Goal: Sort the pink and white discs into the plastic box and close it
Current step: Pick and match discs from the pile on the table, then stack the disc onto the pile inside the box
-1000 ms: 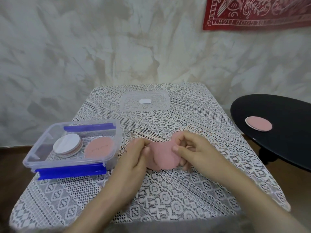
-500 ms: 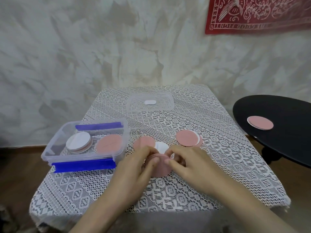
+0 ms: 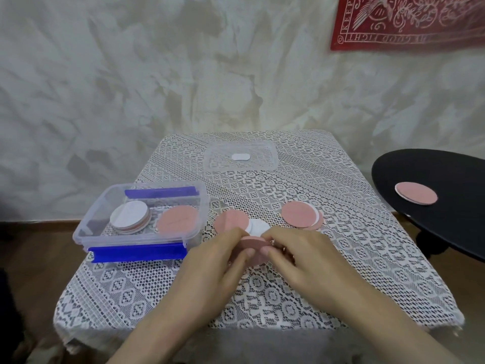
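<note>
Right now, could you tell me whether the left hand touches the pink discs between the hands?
Touching. The head view shows the left hand pinching the pink discs by their edge.

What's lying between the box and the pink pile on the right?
A pink disc and a white disc, on the lace cloth, seen in the head view.
</note>
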Available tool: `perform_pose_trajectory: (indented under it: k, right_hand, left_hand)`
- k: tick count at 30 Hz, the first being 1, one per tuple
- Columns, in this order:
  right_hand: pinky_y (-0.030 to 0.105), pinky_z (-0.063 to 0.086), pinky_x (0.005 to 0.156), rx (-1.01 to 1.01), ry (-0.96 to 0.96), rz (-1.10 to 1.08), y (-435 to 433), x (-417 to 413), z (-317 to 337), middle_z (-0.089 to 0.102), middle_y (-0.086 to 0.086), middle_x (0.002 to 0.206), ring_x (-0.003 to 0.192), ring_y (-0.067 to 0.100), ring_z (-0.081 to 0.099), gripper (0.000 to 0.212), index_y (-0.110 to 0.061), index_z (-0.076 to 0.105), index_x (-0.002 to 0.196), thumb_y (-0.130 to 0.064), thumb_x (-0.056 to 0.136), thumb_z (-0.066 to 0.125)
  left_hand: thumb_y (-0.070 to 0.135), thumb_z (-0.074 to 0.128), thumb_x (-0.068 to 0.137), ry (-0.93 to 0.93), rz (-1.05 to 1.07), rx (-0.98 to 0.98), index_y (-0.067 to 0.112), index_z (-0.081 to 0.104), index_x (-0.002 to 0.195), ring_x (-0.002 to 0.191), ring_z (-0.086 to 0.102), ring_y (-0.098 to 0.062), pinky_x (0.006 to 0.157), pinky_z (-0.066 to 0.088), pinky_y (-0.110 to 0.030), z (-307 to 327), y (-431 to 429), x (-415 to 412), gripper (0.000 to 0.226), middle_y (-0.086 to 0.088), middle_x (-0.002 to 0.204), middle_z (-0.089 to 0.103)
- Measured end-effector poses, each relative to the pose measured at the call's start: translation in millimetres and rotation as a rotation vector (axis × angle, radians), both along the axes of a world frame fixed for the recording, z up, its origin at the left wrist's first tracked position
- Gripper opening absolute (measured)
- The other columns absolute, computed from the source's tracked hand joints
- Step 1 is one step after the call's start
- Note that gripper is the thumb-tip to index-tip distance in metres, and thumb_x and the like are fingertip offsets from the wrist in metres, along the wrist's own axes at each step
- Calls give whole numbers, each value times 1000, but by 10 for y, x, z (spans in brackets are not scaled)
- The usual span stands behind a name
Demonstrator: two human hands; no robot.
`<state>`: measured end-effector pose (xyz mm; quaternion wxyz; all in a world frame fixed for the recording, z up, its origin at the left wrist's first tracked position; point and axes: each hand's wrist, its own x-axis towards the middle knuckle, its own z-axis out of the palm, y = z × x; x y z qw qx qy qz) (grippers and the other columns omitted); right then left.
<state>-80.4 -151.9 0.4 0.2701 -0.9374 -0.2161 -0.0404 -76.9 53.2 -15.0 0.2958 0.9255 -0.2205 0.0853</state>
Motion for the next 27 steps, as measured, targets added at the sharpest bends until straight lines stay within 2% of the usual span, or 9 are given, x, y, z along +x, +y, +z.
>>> perform_pose_trajectory:
  k: [5, 8, 11, 13, 15, 17, 20, 25, 27]
  right_hand:
    - [32, 47, 64, -71, 63, 21, 36, 13, -89, 60, -13, 78, 69, 7, 56, 15, -31, 52, 95, -41, 104, 46]
    - [31, 48, 61, 35, 57, 20, 46, 7, -45, 62, -13, 75, 68, 7, 59, 14, -33, 58, 100, -41, 103, 48]
    - [22, 44, 54, 182, 52, 24, 118, 2, 24, 65, -17, 76, 65, 3, 61, 8, -40, 59, 107, -37, 103, 53]
    - [17, 43, 55, 268, 30, 22, 196, 35, 85, 67, -18, 78, 65, 1, 62, 13, -45, 57, 108, -34, 102, 56]
    - [17, 45, 58, 288, 3, 28, 304, 101, 154, 68, -19, 82, 70, 1, 63, 14, -47, 56, 108, -35, 102, 57]
    - [23, 52, 66, 272, 0, 42, 442, 188, 209, 69, -20, 87, 77, 0, 65, 9, -42, 58, 108, -36, 101, 56]
    - [31, 55, 70, 232, -5, 68, 703, 317, 270, 70, -18, 89, 78, 0, 64, 6, -38, 59, 106, -37, 101, 56]
    - [35, 52, 72, 202, 10, 104, 1178, 517, 311, 65, -19, 90, 76, 2, 60, 10, -37, 59, 110, -36, 100, 57]
    - [34, 52, 70, 203, 34, 119, 1347, 596, 318, 65, -18, 90, 74, 2, 62, 11, -38, 59, 111, -36, 100, 57]
  left_hand:
    - [42, 49, 100, 59, -2, 22, 31, 47, 95, 76, 57, -5, 69, 51, -41, -52, -3, 16, 12, 13, 83, 61]
    - [43, 49, 99, 27, -2, -20, 31, 49, 99, 74, 56, -6, 68, 50, -39, 13, 23, -2, 12, 12, 81, 61]
    - [42, 51, 99, 8, 5, -69, 33, 52, 101, 74, 58, -7, 65, 49, -33, 117, 90, -18, 10, 12, 81, 63]
    - [41, 53, 98, -6, 26, -132, 35, 53, 100, 74, 58, -7, 61, 45, -25, 195, 163, -13, 6, 15, 82, 63]
    - [41, 54, 97, -9, 57, -169, 35, 54, 99, 76, 57, -6, 61, 43, -23, 258, 263, 11, 6, 19, 87, 61]
    - [41, 54, 98, -2, 89, -190, 35, 54, 99, 78, 57, -5, 61, 45, -22, 283, 395, 52, 6, 21, 90, 60]
    - [42, 54, 98, 31, 152, -229, 38, 56, 106, 80, 61, -4, 68, 54, -36, 298, 638, 119, 9, 17, 90, 65]
    - [38, 55, 99, 86, 230, -267, 37, 59, 108, 84, 62, -6, 72, 53, -37, 354, 1053, 157, 11, 14, 93, 67]
    - [36, 57, 98, 88, 270, -264, 37, 59, 107, 81, 61, -5, 69, 50, -31, 372, 1218, 176, 9, 15, 90, 67]
